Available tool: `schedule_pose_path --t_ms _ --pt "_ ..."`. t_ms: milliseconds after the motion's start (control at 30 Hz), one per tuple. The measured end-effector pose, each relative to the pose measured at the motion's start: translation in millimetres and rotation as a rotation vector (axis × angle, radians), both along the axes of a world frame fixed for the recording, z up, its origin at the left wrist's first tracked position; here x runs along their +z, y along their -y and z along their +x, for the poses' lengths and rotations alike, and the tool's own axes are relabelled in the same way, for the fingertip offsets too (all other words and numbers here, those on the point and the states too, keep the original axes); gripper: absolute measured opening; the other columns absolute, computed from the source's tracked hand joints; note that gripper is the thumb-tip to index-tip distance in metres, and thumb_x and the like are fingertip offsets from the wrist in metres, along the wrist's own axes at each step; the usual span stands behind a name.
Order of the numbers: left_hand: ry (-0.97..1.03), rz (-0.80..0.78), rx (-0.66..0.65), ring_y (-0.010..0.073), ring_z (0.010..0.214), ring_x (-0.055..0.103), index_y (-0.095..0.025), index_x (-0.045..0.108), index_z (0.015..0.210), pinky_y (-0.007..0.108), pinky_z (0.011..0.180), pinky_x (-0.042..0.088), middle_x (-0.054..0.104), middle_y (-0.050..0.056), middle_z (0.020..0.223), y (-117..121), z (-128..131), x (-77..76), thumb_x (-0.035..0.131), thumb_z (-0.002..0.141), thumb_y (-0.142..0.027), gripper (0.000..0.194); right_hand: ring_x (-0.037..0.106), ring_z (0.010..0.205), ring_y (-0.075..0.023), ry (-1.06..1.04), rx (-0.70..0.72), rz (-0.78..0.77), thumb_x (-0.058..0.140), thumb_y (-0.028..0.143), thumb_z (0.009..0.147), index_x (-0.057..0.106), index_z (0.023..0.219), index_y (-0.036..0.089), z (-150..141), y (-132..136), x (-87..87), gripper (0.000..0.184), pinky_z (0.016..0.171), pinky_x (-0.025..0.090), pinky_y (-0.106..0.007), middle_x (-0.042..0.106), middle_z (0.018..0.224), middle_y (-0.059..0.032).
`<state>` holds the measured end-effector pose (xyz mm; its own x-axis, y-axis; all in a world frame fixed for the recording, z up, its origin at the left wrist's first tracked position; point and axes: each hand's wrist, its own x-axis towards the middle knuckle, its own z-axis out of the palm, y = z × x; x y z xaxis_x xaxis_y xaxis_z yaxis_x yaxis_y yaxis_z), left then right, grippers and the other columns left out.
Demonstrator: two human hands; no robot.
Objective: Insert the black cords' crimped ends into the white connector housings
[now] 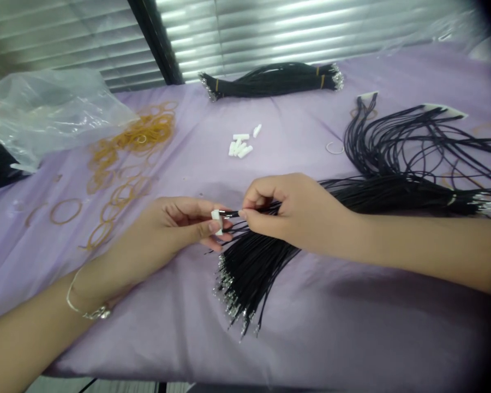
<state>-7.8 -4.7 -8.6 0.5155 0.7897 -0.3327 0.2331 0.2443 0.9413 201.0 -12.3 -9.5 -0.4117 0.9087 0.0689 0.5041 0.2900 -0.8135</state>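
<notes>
Under everything, a purple cloth [335, 333], with soft folds. On it, directly below the right hand [294, 210], a large sheaf of black cords [259, 262], extending off to the right and fanning toward the near edge with many metal ends; rather in the way, being so close to the fingers. Farther to the right, loose cords [370, 158] joined to white strips [444, 111]. At the far left, well apart, a clear plastic bag [61, 103]; at the back, a tied bundle [270, 82], lying crosswise. Beside the bag, yellow rubber bands [151, 131]. From the left, the left hand [188, 221], with thumb and fingers pinching a small white piece [215, 214]; opposite, the right one, pinching thin cord ends [231, 214]. Beyond both, near, more white pieces [239, 147]. Regarding the held piece: placed between the hands, nearer to the left, long axis across the nearly level cord ends. Already inserted or only touching, impossible to tell.
</notes>
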Motion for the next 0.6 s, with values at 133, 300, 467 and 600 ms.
schedule_pose_path --t_ms 133,300,467,600 --pt "0.003 -0.034 0.015 0.0135 0.068 0.066 -0.018 0.073 0.089 0.018 0.062 0.054 0.071 0.006 0.079 0.8 1.5 2.9 0.068 0.076 -0.021 0.014 0.047 0.056 -0.0020 0.039 0.024 -0.001 0.055 0.023 0.073 0.061 0.068 0.017 -0.2 0.1 1.0 0.010 0.051 0.035 -0.016 0.055 0.061 0.0072" --pt "-0.011 -0.034 0.013 0.0135 0.065 0.065 -0.017 0.073 0.087 0.018 0.060 0.054 0.071 0.006 0.077 2.1 2.8 5.0 0.069 0.075 -0.020 0.013 0.048 0.057 -0.0032 0.016 0.005 -0.021 0.055 0.028 0.075 0.061 0.069 0.017 -0.5 2.6 0.5 0.014 0.052 0.036 -0.017 0.057 0.062 0.0061" --pt "0.005 -0.058 0.015 0.0146 0.065 0.066 -0.016 0.073 0.086 0.020 0.059 0.054 0.071 0.006 0.075 1.3 5.9 5.7 0.069 0.074 -0.019 0.013 0.048 0.057 -0.0033 -0.005 0.004 -0.026 0.054 0.027 0.076 0.060 0.070 0.016 -0.6 2.7 -1.0 0.015 0.052 0.035 -0.017 0.057 0.064 0.0046" --pt "-0.022 -0.083 0.015 0.0138 0.067 0.066 -0.015 0.072 0.084 0.020 0.062 0.054 0.070 0.006 0.076 1.5 7.1 6.6 0.070 0.073 -0.018 0.011 0.049 0.057 -0.0035 0.001 0.005 -0.036 0.053 0.029 0.077 0.061 0.071 0.016 -1.0 1.9 -2.8 0.017 0.051 0.035 -0.017 0.059 0.064 0.0048"
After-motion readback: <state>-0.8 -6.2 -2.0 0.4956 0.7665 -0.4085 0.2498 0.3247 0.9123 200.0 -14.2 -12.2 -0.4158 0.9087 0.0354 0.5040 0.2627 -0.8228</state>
